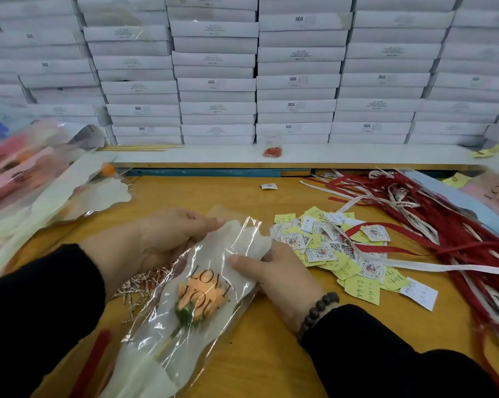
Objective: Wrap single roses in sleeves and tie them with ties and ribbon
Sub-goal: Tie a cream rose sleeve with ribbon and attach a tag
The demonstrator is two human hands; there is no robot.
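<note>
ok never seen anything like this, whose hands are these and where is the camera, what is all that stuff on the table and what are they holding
There is no machine here. The one picture comes from a camera worn on a person's head, looking forward and down, so you see their own two arms in dark sleeves.

Both hands hold a clear plastic sleeve printed with "LOVE YOU". Inside it lies an orange rose with its stem pointing toward the person. The left hand grips the sleeve's top edge; the right hand, with a bead bracelet on its wrist, pinches the right side.

They work at a wooden table. On it: a heap of small yellow and white paper tags, a pile of red and white ribbons on the right, shiny wire ties under the left hand, and a pile of sleeves, some with flowers in them, on the left. Stacked white boxes fill the background.
</note>
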